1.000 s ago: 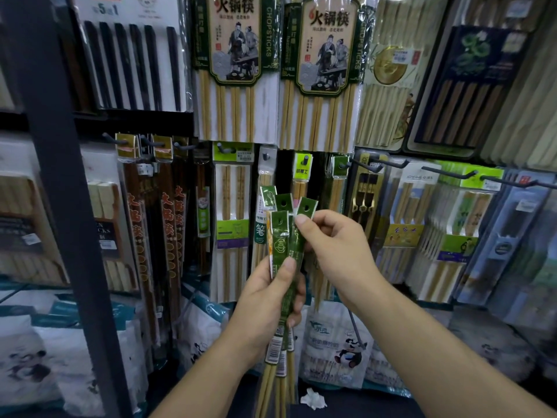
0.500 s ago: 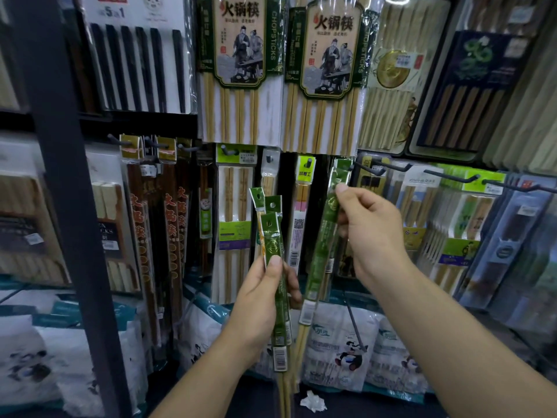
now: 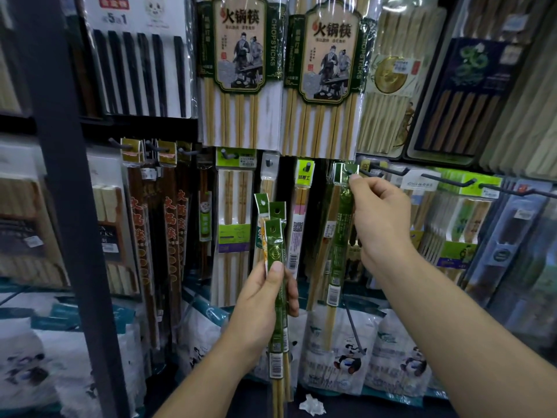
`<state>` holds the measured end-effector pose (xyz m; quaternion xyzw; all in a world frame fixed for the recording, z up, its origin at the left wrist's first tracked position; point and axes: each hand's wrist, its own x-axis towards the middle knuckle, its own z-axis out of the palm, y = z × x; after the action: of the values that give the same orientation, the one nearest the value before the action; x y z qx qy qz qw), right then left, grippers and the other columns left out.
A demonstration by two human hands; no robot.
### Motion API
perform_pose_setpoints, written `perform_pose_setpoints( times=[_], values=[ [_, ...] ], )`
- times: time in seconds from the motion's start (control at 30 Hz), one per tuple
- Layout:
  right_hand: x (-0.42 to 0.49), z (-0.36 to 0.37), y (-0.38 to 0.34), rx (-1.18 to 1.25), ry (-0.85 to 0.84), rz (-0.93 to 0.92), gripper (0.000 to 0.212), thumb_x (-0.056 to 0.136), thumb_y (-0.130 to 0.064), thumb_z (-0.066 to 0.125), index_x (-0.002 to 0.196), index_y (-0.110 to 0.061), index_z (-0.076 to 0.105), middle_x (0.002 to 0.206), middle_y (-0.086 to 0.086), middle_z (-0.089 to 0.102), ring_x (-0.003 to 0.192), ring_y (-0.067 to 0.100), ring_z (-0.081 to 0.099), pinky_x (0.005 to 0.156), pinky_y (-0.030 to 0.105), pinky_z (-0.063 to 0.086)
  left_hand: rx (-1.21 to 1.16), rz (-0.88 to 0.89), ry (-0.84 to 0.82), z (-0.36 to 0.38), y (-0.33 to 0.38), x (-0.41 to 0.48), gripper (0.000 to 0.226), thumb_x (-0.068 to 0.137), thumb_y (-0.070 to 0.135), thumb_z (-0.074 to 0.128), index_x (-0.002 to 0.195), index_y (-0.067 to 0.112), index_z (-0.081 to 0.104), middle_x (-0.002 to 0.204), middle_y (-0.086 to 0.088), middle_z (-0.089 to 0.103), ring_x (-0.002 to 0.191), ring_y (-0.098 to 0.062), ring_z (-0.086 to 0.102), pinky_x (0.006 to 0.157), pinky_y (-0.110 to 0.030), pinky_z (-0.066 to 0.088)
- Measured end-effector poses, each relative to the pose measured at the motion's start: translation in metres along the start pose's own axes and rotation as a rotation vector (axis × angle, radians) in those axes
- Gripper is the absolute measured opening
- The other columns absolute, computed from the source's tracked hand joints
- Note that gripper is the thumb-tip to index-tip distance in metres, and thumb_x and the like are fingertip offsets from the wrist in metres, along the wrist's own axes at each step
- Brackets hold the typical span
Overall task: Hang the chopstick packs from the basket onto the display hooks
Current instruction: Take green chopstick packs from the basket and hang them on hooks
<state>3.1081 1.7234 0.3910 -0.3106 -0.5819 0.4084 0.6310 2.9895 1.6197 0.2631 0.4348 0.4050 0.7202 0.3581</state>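
Note:
My left hand (image 3: pixel 265 294) grips a small bunch of narrow green chopstick packs (image 3: pixel 275 245) upright in front of the display, thumb pressed on the front one. My right hand (image 3: pixel 379 218) pinches the top of a single green chopstick pack (image 3: pixel 340 236) and holds its header tab against a display hook (image 3: pixel 351 170) at the middle row, where similar green packs hang behind it. Whether the tab's hole is over the hook is hidden by my fingers. No basket is in view.
Large hot-pot chopstick packs (image 3: pixel 241 70) hang on the row above. Bare black hooks (image 3: pixel 446 181) stick out to the right of my right hand. A dark upright post (image 3: pixel 69 206) stands at the left. Panda-printed bags (image 3: pixel 349 354) fill the bottom shelf.
My right hand drew one pack out of the bunch and carried it up and right to the hook. My left hand stayed about where it was with the remaining packs.

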Motion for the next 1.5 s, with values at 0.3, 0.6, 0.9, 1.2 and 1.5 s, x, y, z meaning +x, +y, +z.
perform_pose_setpoints(
  times=[0.3, 0.6, 0.9, 1.2, 1.5],
  values=[
    [0.017, 0.008, 0.019, -0.069, 0.043, -0.02, 0.039, 0.099, -0.026, 0.063, 0.066, -0.006, 0.058, 0.054, -0.003, 0.041, 0.051, 0.009, 0.039, 0.058, 0.007, 0.046, 0.038, -0.015, -0.049, -0.003, -0.001, 0.002, 0.029, 0.091, 0.047, 0.055, 0.091, 0.018, 0.061, 0.075, 0.002, 0.062, 0.06, -0.01, 0.053, 0.05, -0.024, 0.043],
    [0.012, 0.004, 0.034, -0.124, 0.116, 0.018, 0.019, 0.097, -0.032, 0.065, 0.086, -0.018, 0.068, 0.078, -0.004, 0.063, 0.069, 0.002, 0.057, 0.067, 0.015, 0.042, 0.035, -0.013, -0.052, -0.006, -0.002, 0.004, 0.026, 0.089, 0.055, 0.069, 0.082, 0.03, 0.065, 0.074, 0.002, 0.061, 0.058, -0.01, 0.053, 0.049, -0.023, 0.043],
    [-0.044, 0.003, 0.029, -0.117, -0.414, 0.093, 0.018, 0.096, -0.027, 0.068, 0.083, -0.017, 0.075, 0.077, -0.004, 0.072, 0.066, -0.001, 0.061, 0.058, 0.013, 0.046, -0.017, 0.017, -0.048, -0.005, -0.005, 0.005, 0.021, 0.086, 0.054, 0.069, 0.086, 0.033, 0.065, 0.074, 0.003, 0.06, 0.057, -0.01, 0.051, 0.048, -0.023, 0.041],
    [-0.051, 0.006, 0.032, -0.126, -0.403, 0.073, 0.016, 0.097, -0.025, 0.067, 0.083, -0.019, 0.073, 0.069, -0.007, 0.065, 0.065, 0.003, 0.058, 0.059, 0.017, 0.046, -0.09, -0.02, 0.015, -0.001, 0.0, 0.002, 0.028, 0.099, 0.051, 0.057, 0.093, 0.027, 0.071, 0.079, -0.005, 0.068, 0.065, -0.017, 0.063, 0.05, -0.026, 0.048],
    [-0.015, -0.002, 0.0, 0.002, -0.095, 0.018, 0.026, 0.102, -0.026, 0.059, 0.078, -0.02, 0.064, 0.063, -0.004, 0.05, 0.061, 0.012, 0.045, 0.054, 0.024, 0.039, 0.176, 0.03, 0.093, -0.004, -0.005, 0.004, 0.037, 0.1, 0.048, 0.044, 0.089, 0.022, 0.068, 0.087, 0.006, 0.073, 0.085, -0.006, 0.068, 0.076, -0.015, 0.052]
  ],
)
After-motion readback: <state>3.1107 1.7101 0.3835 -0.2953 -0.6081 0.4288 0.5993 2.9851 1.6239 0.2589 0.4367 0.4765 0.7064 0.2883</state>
